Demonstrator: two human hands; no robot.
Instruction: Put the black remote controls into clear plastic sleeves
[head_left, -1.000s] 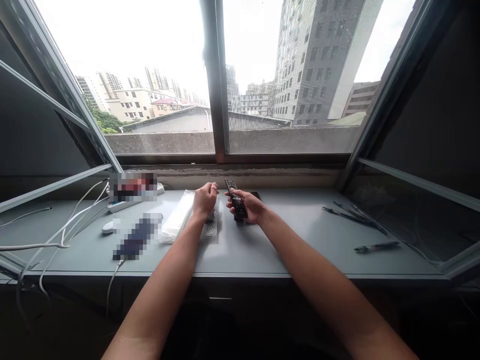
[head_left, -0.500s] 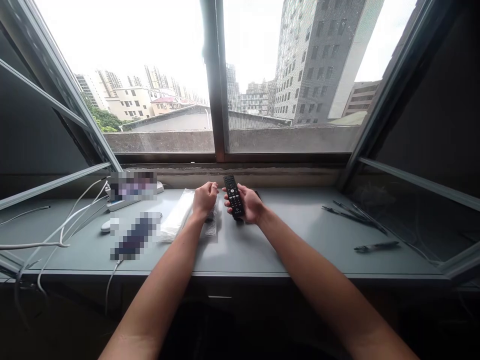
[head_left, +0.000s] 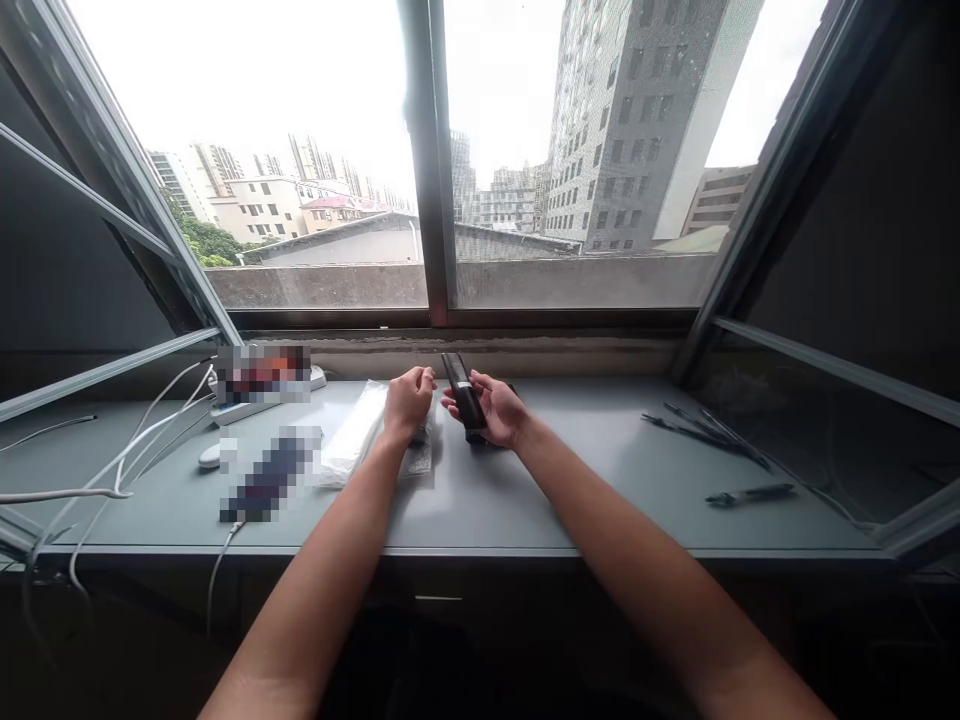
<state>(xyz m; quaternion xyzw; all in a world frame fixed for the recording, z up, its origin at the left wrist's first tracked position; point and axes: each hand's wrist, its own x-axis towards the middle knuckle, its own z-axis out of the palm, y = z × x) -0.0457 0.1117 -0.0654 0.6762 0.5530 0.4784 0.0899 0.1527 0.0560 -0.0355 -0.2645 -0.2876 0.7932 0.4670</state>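
Observation:
My right hand [head_left: 502,408] holds a black remote control [head_left: 463,392] up over the desk. The remote's smooth back, with a small pale label on it, faces me, and its buttons are out of sight. Just left of it, my left hand [head_left: 409,402] is closed with the fingers curled in; whatever it may hold is hidden. Under that hand lies a clear plastic bag [head_left: 420,462], partly covered. White plastic packaging [head_left: 352,435] rests beside my left wrist. Something dark shows on the desk below the remote, mostly hidden.
Left on the grey desk [head_left: 525,520] are a white power strip [head_left: 247,408], cables, a white mouse-like item [head_left: 211,457] and a blurred-out dark object [head_left: 270,478] with a cable. Several dark pens [head_left: 705,440] lie right, one pen [head_left: 750,495] nearer. A window stands behind.
The remote control has been turned over in my right hand, from its button side to its plain back. My left hand stays closed in nearly the same place.

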